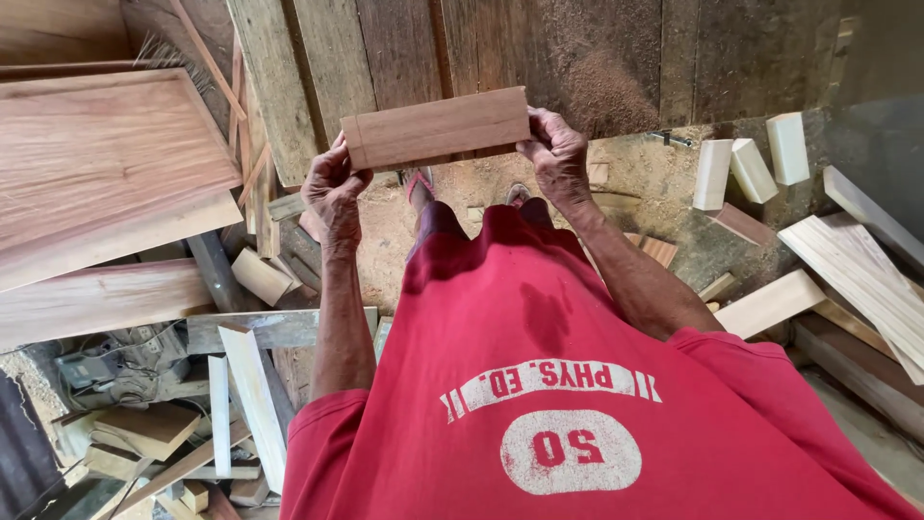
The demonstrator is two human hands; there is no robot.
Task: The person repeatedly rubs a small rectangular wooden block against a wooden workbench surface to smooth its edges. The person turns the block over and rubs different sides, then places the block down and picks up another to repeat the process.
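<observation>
I hold a short reddish-brown wooden board (438, 127) level in front of me, gripped at both ends. My left hand (332, 188) pinches its left end with the fingers curled around the edge. At the right end my right hand (553, 154) clasps it the same way. Pencil lines run along the board's top edge and near its left end. Below the board my red shirt (539, 385) fills the lower middle of the view, and my feet in sandals (419, 183) show on the sawdust floor.
Wide planks (96, 154) lie stacked at left, with offcuts and a tangle of cables (115, 366) below them. Pale wood blocks (751, 169) and long boards (857, 270) lie at right. A dark plank wall (539, 48) with sawdust stands ahead.
</observation>
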